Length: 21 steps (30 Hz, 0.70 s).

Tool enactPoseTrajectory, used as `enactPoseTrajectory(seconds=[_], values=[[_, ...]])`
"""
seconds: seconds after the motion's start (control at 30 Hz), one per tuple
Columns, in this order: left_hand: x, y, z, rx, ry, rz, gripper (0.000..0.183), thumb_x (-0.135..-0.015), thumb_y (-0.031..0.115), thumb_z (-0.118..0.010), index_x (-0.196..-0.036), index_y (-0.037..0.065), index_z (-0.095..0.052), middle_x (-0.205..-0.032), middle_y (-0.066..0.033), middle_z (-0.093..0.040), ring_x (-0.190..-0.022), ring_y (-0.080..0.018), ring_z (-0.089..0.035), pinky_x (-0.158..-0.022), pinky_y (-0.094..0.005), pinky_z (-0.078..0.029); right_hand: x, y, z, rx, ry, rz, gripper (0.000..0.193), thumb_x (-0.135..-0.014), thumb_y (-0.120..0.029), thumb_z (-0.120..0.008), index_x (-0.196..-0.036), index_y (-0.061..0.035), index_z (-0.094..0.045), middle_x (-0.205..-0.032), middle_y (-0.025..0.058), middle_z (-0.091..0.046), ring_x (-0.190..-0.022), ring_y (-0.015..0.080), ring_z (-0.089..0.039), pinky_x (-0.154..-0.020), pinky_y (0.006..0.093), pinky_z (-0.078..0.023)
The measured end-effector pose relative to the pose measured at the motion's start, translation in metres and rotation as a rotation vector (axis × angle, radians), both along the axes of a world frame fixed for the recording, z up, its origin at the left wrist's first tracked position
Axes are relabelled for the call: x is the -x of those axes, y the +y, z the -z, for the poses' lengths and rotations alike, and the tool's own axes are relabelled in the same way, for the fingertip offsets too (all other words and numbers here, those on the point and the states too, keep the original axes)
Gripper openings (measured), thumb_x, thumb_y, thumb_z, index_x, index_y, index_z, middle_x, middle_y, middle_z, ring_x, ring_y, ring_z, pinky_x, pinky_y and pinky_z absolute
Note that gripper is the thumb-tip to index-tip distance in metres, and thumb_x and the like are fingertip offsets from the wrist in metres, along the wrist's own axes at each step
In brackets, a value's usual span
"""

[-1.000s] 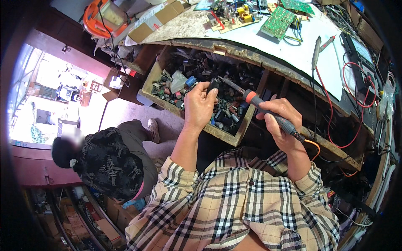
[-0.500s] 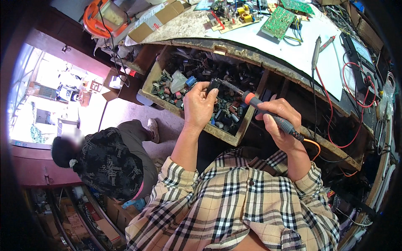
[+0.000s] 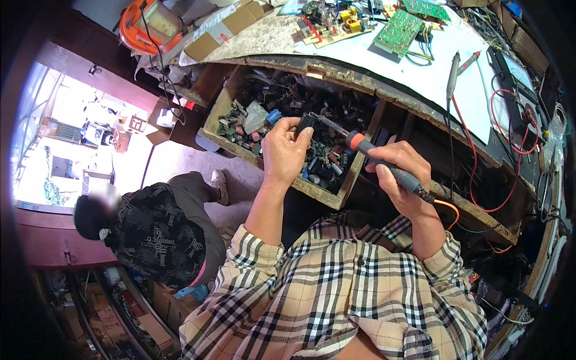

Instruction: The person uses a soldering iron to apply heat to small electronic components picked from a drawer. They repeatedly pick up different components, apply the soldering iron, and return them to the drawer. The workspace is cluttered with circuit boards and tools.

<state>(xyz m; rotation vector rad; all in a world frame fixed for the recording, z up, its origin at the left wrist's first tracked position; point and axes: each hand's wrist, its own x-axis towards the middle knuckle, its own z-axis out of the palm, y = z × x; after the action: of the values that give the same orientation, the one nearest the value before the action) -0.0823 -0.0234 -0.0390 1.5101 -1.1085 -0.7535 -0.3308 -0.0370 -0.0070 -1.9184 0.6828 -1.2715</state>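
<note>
Between the thumb and fingers of my left hand [image 3: 285, 149] is a small black cylindrical component [image 3: 306, 123], perhaps a capacitor, held above an open drawer. My right hand [image 3: 403, 174] is wrapped around the dark grey handle of a soldering iron [image 3: 384, 161] with a red-orange collar. The iron's metal shaft points left, its tip at or very close to the end of the black component; I cannot tell whether they touch. Beneath both hands, the wooden drawer [image 3: 246, 154] holds a heap of loose electronic components [image 3: 273, 96], mostly dark, with some blue and red ones.
Green circuit boards [image 3: 398, 34] lie on the white-covered bench [image 3: 354, 62]. Red and black test probes [image 3: 453, 75] rest at its right, cables hanging over the edge. An orange cable [image 3: 449, 205] trails from the iron. Another person [image 3: 162, 231] bends down at the left.
Almost nothing differs. Both hands, the black component and the soldering iron keep practically the same positions.
</note>
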Motion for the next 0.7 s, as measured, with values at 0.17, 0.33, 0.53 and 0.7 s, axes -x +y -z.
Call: enactPoseTrajectory(seconds=[0.17, 0.33, 0.53, 0.7], values=[[0.0005, 0.0001, 0.0003, 0.014, 0.020, -0.017, 0.019, -0.090, 0.003, -0.070, -0.106, -0.006, -0.063, -0.089, -0.0050, -0.068, -0.071, -0.0061, -0.061, -0.062, -0.0222, -0.052, 0.0003, -0.0003, 0.0021, 0.026, 0.017, 0.021, 0.025, -0.080, -0.004, -0.067, -0.105, -0.0049, -0.072, -0.089, 0.0104, -0.068, -0.077, 0.0195, -0.067, -0.070, 0.0320, -0.054], [-0.0008, 0.0004, -0.0002, -0.017, 0.003, -0.016, 0.021, -0.090, 0.003, -0.070, -0.107, -0.006, -0.063, -0.091, -0.0061, -0.069, -0.073, -0.0072, -0.063, -0.064, -0.0228, -0.055, 0.0014, -0.0010, 0.0001, 0.027, 0.024, -0.006, 0.026, -0.079, -0.004, -0.067, -0.104, -0.0048, -0.072, -0.090, 0.0106, -0.068, -0.077, 0.0198, -0.067, -0.070, 0.0325, -0.054], [0.0002, 0.0006, -0.0014, -0.008, 0.018, -0.018, 0.023, -0.090, 0.002, -0.070, -0.109, -0.007, -0.062, -0.092, -0.0064, -0.069, -0.074, -0.0074, -0.063, -0.064, -0.0226, -0.055, 0.0002, -0.0005, -0.0007, 0.002, 0.012, 0.004, 0.025, -0.079, -0.002, -0.066, -0.103, -0.0042, -0.073, -0.089, 0.0111, -0.068, -0.078, 0.0204, -0.067, -0.070, 0.0324, -0.054], [-0.0009, 0.0007, 0.0003, -0.001, 0.020, -0.016, 0.023, -0.090, 0.001, -0.070, -0.109, -0.008, -0.062, -0.092, -0.0067, -0.069, -0.075, -0.0072, -0.063, -0.065, -0.0222, -0.054, -0.0004, 0.0006, -0.0022, 0.010, 0.007, 0.033, 0.024, -0.079, -0.003, -0.066, -0.102, -0.0033, -0.073, -0.088, 0.0110, -0.068, -0.077, 0.0200, -0.067, -0.070, 0.0321, -0.053]])
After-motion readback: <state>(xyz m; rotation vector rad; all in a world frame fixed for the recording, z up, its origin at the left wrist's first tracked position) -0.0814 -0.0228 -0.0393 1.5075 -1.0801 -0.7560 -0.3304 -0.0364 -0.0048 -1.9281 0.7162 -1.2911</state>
